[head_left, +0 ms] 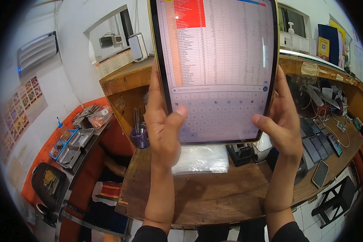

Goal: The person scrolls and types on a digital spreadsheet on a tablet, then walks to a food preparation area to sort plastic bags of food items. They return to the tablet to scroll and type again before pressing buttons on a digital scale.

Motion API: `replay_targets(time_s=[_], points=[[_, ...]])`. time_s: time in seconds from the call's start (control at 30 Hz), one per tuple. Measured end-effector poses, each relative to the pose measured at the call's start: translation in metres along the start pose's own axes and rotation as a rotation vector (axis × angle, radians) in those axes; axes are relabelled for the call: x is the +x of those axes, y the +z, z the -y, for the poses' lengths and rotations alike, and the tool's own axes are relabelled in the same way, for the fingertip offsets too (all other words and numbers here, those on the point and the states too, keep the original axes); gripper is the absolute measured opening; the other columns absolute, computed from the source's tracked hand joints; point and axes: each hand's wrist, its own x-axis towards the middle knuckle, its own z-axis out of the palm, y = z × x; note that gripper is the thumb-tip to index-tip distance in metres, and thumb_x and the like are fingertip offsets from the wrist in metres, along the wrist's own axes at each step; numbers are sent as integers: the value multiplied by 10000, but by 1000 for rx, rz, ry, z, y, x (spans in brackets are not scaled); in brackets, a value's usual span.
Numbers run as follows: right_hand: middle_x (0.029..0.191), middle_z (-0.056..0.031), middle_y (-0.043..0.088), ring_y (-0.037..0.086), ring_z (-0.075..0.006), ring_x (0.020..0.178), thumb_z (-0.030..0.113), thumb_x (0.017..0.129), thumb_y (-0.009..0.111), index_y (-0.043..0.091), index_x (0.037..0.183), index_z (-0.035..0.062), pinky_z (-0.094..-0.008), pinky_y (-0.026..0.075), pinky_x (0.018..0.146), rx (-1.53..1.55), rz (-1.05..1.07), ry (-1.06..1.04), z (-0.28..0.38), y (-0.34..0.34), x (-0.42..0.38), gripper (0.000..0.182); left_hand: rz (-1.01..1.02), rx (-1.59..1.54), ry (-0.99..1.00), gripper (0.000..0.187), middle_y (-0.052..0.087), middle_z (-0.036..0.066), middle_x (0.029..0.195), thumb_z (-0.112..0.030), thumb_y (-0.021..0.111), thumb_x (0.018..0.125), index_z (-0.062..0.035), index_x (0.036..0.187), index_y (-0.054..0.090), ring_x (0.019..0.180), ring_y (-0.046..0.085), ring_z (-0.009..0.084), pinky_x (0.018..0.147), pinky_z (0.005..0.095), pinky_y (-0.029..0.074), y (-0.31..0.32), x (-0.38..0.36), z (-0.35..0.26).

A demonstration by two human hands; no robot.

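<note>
Tablet held upright in both hands — phones on desk beyond.

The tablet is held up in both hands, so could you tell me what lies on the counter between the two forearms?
In the head view, a clear plastic bag lies on the wooden counter between them.

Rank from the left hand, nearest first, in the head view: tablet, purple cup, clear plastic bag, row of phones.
1. tablet: gripped by the left hand, thumb on the screen.
2. purple cup: just left of that hand, on the wooden counter.
3. clear plastic bag: right of the wrist; close to the cup, hard to separate.
4. row of phones: far right.
</note>
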Motion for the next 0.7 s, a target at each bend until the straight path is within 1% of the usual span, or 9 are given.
replay_targets(time_s=[0.07, 0.1, 0.17, 0.23, 0.37, 0.47, 0.53, 0.7], points=[[1384, -251, 362, 402, -265, 1283, -60, 745, 563, 38, 1442, -86, -361, 325, 1064, -23, -14, 23, 2, 4, 1, 873, 83, 49, 34, 806, 397, 201, 1397, -50, 513, 764, 11, 1469, 129, 1257, 432, 231, 1069, 350, 317, 1, -1, 0], [1374, -249, 374, 417, -263, 1269, -52, 754, 574, 48, 1441, -86, -360, 339, 1053, -44, -28, 6, 2, 6, 2, 867, 84, 48, 31, 806, 397, 201, 1397, -50, 513, 764, 11, 1469, 129, 1257, 432, 231, 1069, 350, 317, 1, -1, 1], [1365, -247, 386, 432, -261, 1256, -44, 762, 586, 57, 1440, -87, -359, 353, 1042, -66, -43, -9, 1, 7, 3, 860, 111, 110, 48, 870, 409, 203, 1380, 20, 526, 702, 7, 1471, 119, 1244, 445, 239, 1042, 358, 361, -1, -1, 3], [1360, -241, 393, 434, -262, 1251, -41, 762, 586, 79, 1438, -86, -360, 356, 1038, -134, -59, -24, -2, 7, 2, 846, 107, 109, 51, 874, 415, 201, 1373, 28, 526, 694, 9, 1469, 123, 1237, 451, 239, 1039, 356, 365, 0, -1, 2], [1353, -232, 401, 430, -261, 1253, -41, 757, 586, 93, 1436, -85, -358, 352, 1040, -99, -42, -17, -1, 7, 4, 840, 103, 119, 38, 879, 416, 195, 1369, 34, 529, 688, 11, 1468, 125, 1227, 458, 235, 1036, 353, 369, 1, -2, 1], [1351, -226, 403, 423, -260, 1258, -43, 755, 577, 105, 1433, -85, -361, 344, 1046, -138, -44, -39, -2, 7, 3, 828, 94, 118, 44, 878, 413, 192, 1373, 37, 528, 686, 14, 1467, 127, 1228, 456, 232, 1039, 355, 367, 2, -2, 2], [1333, -228, 419, 437, -275, 1250, 33, 725, 632, 148, 1429, -77, -369, 329, 1061, -150, -109, 4, -2, 9, 3, 862, 93, 118, 36, 876, 410, 193, 1376, 35, 522, 687, 15, 1467, 124, 1233, 453, 232, 1041, 355, 364, 3, -3, 0], [1348, -238, 404, 435, -277, 1251, 22, 726, 595, 139, 1433, -80, -370, 322, 1063, -128, -116, -31, -1, 10, 3, 848, 79, 84, 47, 861, 400, 199, 1384, 39, 498, 695, 17, 1467, 117, 1241, 448, 235, 1049, 355, 353, 5, -3, 0]])
